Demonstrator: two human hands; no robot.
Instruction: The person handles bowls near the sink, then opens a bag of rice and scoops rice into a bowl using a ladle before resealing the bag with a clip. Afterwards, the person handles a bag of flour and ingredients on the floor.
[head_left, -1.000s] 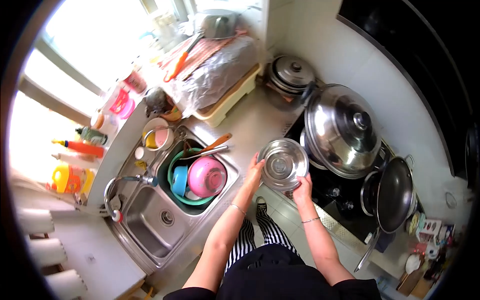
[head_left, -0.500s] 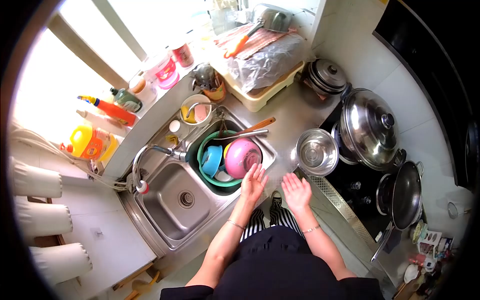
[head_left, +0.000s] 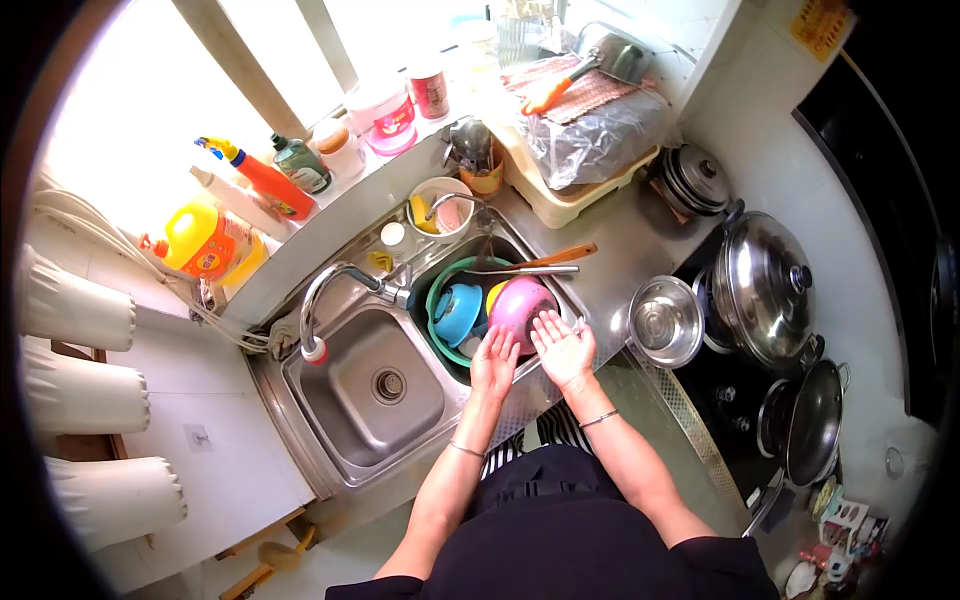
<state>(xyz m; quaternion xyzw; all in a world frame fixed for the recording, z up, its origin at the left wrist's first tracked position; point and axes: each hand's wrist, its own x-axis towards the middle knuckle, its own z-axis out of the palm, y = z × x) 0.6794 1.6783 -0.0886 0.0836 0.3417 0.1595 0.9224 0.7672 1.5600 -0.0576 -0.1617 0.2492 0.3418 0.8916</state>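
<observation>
My left hand (head_left: 495,363) is open and empty, palm up, over the front edge of the sink. Beside it my right hand (head_left: 564,348) is open too, palm up with fingers spread, just below the pink bowl (head_left: 522,302). That bowl lies tilted in a green basin (head_left: 437,330) in the right sink compartment, with a blue bowl (head_left: 457,312) to its left. A wooden-handled utensil (head_left: 560,256) rests across the basin. On the counter's right part stands a steel bowl (head_left: 665,321), away from both hands.
The faucet (head_left: 345,275) arches over the left sink compartment (head_left: 370,400). Bottles, among them a red spray bottle (head_left: 272,183), line the sill. At right are a large lidded pot (head_left: 765,288) and a wok (head_left: 812,422) by the stove. A cream rack (head_left: 560,205) stands at the back.
Both hands let go of the steel bowl, which now stands on the counter, and moved left toward the sink. The view has turned toward the sink.
</observation>
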